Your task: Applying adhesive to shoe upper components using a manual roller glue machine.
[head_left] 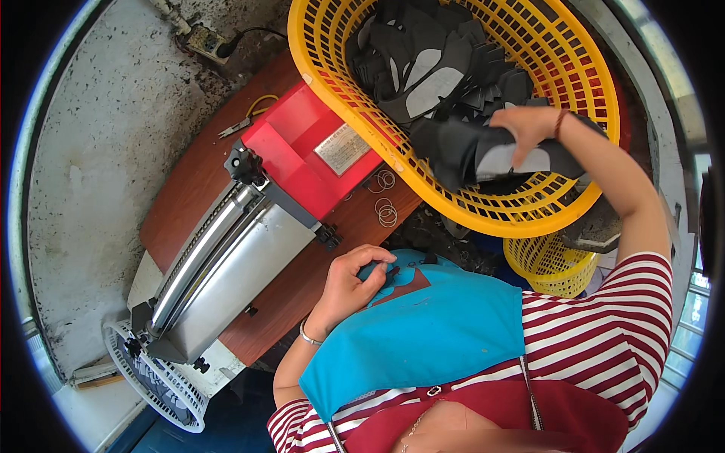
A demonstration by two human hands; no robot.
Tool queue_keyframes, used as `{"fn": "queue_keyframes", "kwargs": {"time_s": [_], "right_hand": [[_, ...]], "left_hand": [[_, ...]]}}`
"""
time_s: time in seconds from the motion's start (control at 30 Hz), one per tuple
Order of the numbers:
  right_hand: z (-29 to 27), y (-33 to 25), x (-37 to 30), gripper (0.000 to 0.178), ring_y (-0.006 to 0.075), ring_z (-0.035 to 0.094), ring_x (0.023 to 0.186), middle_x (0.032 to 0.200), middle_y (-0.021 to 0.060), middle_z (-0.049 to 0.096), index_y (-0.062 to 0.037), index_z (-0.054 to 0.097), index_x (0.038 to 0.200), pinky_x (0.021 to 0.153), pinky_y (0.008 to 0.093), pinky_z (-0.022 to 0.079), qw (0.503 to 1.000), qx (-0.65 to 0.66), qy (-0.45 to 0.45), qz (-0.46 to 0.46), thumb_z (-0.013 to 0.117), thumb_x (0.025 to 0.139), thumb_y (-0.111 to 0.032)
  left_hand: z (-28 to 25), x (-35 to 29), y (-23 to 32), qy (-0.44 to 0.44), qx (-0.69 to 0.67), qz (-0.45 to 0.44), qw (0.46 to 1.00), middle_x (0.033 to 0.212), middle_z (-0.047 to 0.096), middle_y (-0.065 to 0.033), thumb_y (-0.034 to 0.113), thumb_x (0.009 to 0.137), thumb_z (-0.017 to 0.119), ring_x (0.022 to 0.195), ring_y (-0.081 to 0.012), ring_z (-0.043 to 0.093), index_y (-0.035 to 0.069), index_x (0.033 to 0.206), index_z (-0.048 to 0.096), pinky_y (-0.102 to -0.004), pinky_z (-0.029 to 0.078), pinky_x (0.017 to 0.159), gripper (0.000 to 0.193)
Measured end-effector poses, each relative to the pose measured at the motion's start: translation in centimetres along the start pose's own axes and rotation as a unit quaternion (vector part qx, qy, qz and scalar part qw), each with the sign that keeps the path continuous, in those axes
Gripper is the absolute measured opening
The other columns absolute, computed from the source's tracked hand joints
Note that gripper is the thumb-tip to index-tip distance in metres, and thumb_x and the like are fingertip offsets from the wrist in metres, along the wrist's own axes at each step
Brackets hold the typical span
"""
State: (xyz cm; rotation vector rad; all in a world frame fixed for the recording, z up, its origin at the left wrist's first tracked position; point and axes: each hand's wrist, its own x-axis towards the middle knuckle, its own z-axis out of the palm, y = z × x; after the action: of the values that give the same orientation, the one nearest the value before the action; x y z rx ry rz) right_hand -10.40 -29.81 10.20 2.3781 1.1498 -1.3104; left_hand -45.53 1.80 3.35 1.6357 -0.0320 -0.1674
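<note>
My right hand (526, 130) reaches into the big yellow basket (423, 198), thumb and fingers closed on a bundle of flat black cut pieces (555, 157) with a pale grey patch. Many similar black pieces (445, 57) lie heaped deeper in the basket; some show grey faces. In front of my blue apron (430, 332), my left hand (359, 273) is held with its fingers curled toward the thumb. Something dark shows between them, too small to make out. Beside that hand is the red machine (291, 143) with long metal rollers (204, 257).
The machine stands on a brown wooden table (189, 174). Yellow-handled snips (245, 124) and several thin rings (386, 213) lie there. A white basket (170, 385) of dark pieces sits below the rollers. A smaller yellow basket (551, 268) stands under the big one.
</note>
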Motion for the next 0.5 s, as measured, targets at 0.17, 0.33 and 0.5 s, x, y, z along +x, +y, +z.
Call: {"fn": "queue_keyframes", "kwargs": {"time_s": [0.17,0.33,0.5], "right_hand": [[3.9,1.9,4.1,0.119,0.0362,0.040,0.146,0.159,0.0234,0.038,0.0079,0.039,0.151,0.119,0.0376,0.036,0.993,-0.091,-0.010,0.070,0.094,0.060,-0.045],[4.0,2.1,4.5,0.130,0.0374,0.042,0.144,0.158,0.0243,0.038,0.0048,0.036,0.154,0.118,0.0406,0.036,0.995,-0.038,-0.030,0.093,0.093,0.055,-0.057],[4.1,1.7,5.2,0.129,0.0378,0.045,0.142,0.153,0.0263,0.043,0.0050,0.037,0.153,0.116,0.0415,0.038,0.992,-0.046,-0.021,0.112,0.092,0.056,-0.061]], "left_hand": [[0.2,0.0,-0.5,-0.019,-0.034,-0.057,0.998,0.108,0.073,-0.0104,-0.001,0.093,0.063,0.101,-0.0182,0.067,-0.001,0.107,0.072,-0.0316,0.052,0.093,0.017],[0.0,-0.6,-0.8,0.009,-0.024,-0.048,0.998,0.108,0.072,-0.0104,-0.001,0.093,0.063,0.102,-0.0181,0.067,0.000,0.107,0.072,-0.0317,0.052,0.094,0.017],[0.2,-1.2,-0.8,0.016,-0.039,-0.048,0.998,0.108,0.072,-0.0105,-0.001,0.093,0.062,0.102,-0.0183,0.067,-0.001,0.106,0.072,-0.0320,0.052,0.095,0.016]]}}
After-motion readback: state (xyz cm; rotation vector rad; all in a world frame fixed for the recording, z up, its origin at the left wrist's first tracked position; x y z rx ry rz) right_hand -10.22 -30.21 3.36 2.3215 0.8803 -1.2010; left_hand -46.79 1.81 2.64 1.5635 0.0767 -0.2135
